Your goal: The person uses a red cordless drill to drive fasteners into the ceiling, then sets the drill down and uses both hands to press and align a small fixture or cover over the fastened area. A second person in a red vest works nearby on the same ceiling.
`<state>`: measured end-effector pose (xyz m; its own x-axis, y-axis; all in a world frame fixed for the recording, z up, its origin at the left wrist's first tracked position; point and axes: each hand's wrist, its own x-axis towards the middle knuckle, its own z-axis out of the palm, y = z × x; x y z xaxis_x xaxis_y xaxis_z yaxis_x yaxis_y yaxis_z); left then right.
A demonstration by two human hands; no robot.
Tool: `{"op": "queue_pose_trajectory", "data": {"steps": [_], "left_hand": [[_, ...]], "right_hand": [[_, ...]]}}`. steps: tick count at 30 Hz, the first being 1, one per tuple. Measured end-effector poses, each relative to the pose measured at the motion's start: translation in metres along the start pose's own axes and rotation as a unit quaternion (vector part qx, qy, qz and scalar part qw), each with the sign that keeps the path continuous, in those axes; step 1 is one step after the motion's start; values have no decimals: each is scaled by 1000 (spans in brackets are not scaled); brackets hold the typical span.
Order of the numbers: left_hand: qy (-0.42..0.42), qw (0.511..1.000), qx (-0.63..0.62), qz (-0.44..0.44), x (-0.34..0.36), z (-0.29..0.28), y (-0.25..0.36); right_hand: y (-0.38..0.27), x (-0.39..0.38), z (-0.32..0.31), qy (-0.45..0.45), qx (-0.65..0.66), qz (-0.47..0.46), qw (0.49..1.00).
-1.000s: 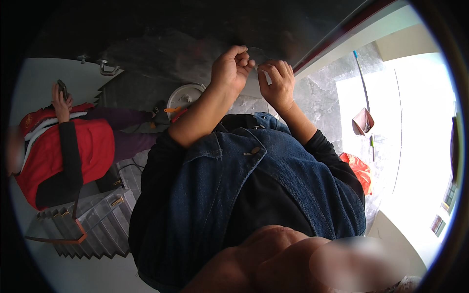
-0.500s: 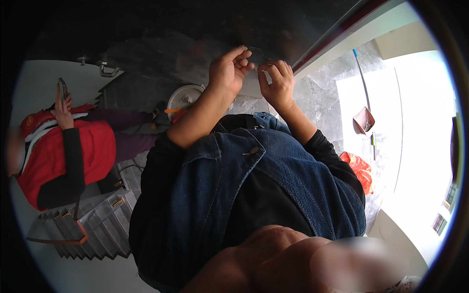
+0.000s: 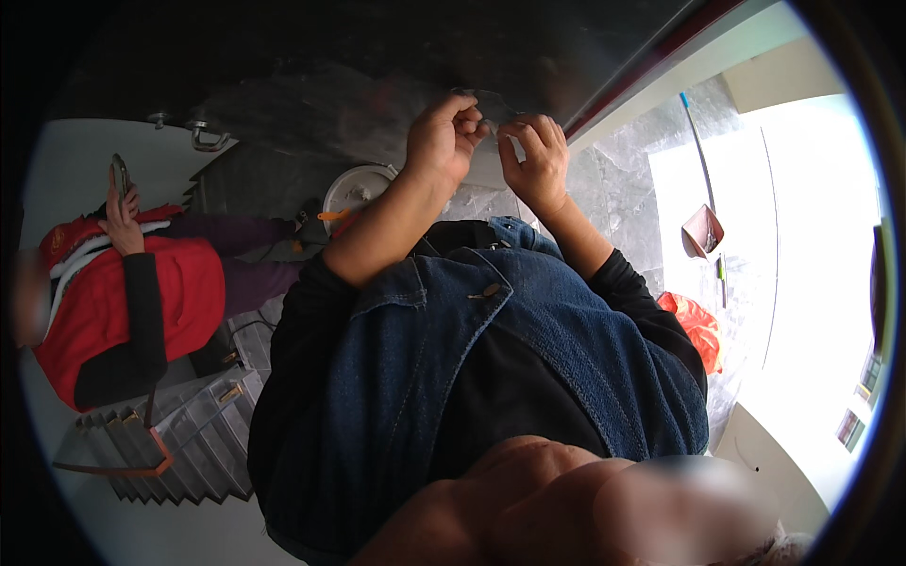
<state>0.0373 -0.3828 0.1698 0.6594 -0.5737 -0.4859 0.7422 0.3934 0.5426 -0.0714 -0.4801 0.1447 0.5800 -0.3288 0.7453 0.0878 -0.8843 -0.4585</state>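
Note:
My left hand (image 3: pixel 440 141) is raised just below a dark, glossy panel (image 3: pixel 311 52), with fingers curled and pinched at a thin, clear piece (image 3: pixel 486 94), perhaps film; its outline is faint against the dark surface. Close beside it on the right, my right hand (image 3: pixel 535 162) has its fingers bent and pinched at the same clear piece. Exactly where the fingertips grip it, and whether it touches the panel, I cannot tell.
At left, a person in red (image 3: pixel 179 297) holds a phone (image 3: pixel 120 177) beside a staircase (image 3: pixel 189 439). Behind my left forearm are a white bucket (image 3: pixel 349 181) and orange-handled tool (image 3: pixel 332 215). At right stand a long-handled dustpan (image 3: pixel 702 233) and orange-red bag (image 3: pixel 696 330). Metal fittings (image 3: pixel 209 141) hang upper left.
My hands have shifted only slightly, staying pinched at the clear piece. The person in red has brought a second hand up to the phone since a second ago.

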Motion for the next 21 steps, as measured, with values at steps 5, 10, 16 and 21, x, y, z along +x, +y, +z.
{"op": "queue_pose_trajectory", "data": {"steps": [5,10,16,21], "left_hand": [[-15,1000,14,-18,-2,-7,-10],[-25,999,27,-22,-6,-14,-11],[-35,999,18,-5,-3,-3,0],[-19,1000,16,0,1,-1,1]], "right_hand": [[-1,2,2,0,3,-2,1000],[-1,12,1,18,-37,-53,998],[-5,18,5,15,-25,-74,997],[-5,12,4,4,-25,-57,998]]}}
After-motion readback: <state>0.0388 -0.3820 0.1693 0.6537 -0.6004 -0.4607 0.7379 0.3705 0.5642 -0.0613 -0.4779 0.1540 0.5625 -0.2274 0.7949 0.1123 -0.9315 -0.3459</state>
